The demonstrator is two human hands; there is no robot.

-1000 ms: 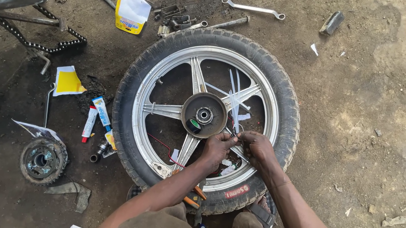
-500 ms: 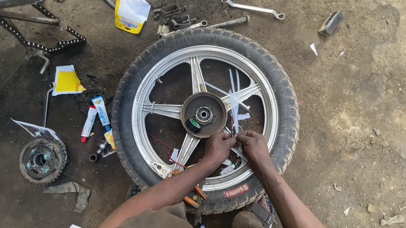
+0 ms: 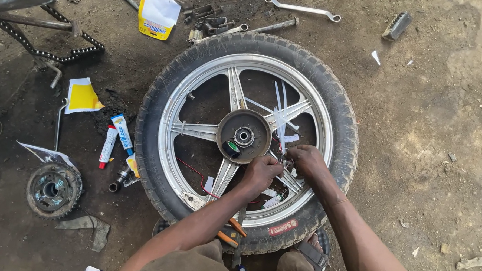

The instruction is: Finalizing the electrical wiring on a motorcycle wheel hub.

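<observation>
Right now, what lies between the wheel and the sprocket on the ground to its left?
Head view: two glue tubes and a small metal socket lie on the dirt between the wheel and the sprocket.

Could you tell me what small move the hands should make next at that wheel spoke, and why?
Probably pull the white strip snug. Both the left hand and the right hand pinch at one spot on a spoke of the wheel, and the strip's long ends stand loose above them, so it looks not yet tightened.
</observation>
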